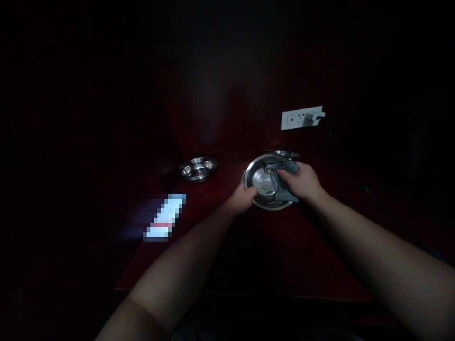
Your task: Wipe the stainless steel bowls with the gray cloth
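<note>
A shiny metal bowl (262, 181) is tilted toward me above the dark red table. My left hand (242, 198) grips its left rim, the thumb over the edge and the other fingers hidden behind. In my right hand (304, 181) is a grey-green cloth (284, 182), pinched under the thumb and pressed against the right inner side of the bowl. Part of the cloth hangs over the bowl's lower right rim. Just behind the held bowl, more metal dishware (286, 154) shows only its upper edge.
Metal bowls (198, 169), apparently stacked, stand on the table (220, 265) at left. Nearer lies a bright pixelated rectangle (165, 218). A white wall socket (301, 118) holds a plug, with a dark cable (371, 194) running down the right side. The surroundings are very dark.
</note>
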{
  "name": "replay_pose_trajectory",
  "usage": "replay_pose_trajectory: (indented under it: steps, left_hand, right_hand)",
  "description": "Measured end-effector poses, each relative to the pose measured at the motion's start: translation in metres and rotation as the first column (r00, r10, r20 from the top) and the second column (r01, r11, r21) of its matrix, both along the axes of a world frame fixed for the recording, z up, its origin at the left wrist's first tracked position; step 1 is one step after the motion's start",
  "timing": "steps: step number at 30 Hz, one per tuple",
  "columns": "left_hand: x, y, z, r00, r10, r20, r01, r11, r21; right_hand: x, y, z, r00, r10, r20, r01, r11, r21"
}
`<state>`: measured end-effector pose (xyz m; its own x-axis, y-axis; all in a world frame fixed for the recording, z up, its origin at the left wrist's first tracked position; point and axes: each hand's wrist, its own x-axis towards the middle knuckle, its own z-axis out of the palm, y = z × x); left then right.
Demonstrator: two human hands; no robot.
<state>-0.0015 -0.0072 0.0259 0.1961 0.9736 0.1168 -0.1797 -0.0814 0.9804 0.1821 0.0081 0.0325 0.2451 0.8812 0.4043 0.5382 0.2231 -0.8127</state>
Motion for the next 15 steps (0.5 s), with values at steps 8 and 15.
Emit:
replay_pose_trajectory:
  steps: [8, 15]
  left_hand:
    - [0.0008, -0.002, -0.0022, 0.995, -0.004, -0.097, 0.007, 1.0, 0.024]
    - [0.0034, -0.001, -0.0056, 0.993, -0.025, -0.111, 0.037, 0.994, 0.107]
  right_hand:
    - [-0.0007, -0.0018, 0.0019, 1.0, 0.018, 0.01, -0.018, 1.0, -0.004]
    - [0.001, -0.0009, 0.0021, 0.999, -0.003, 0.045, 0.002, 1.0, 0.017]
